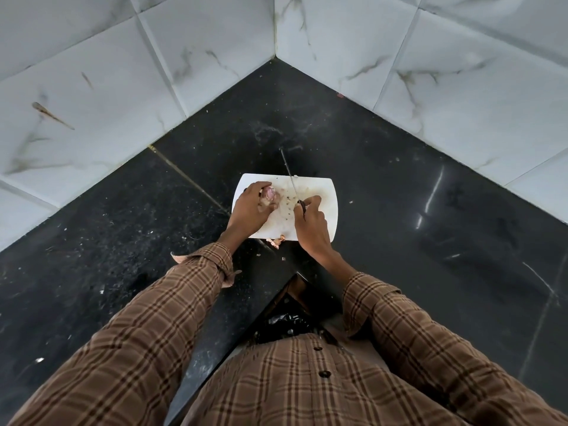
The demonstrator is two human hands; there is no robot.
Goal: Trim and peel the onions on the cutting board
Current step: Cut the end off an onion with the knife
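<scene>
Hands clamped: left (252, 207) on onion (270, 194), right (310, 221) on knife (292, 182), over cutting board (325, 210).

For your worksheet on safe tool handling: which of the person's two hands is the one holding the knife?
The right hand holds the knife, its blade pointing away over the cutting board. The left hand instead grips the onion.

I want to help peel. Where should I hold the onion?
Hold the onion round its left side, as the left hand does. That leaves its right side open toward the knife in the right hand.
</scene>
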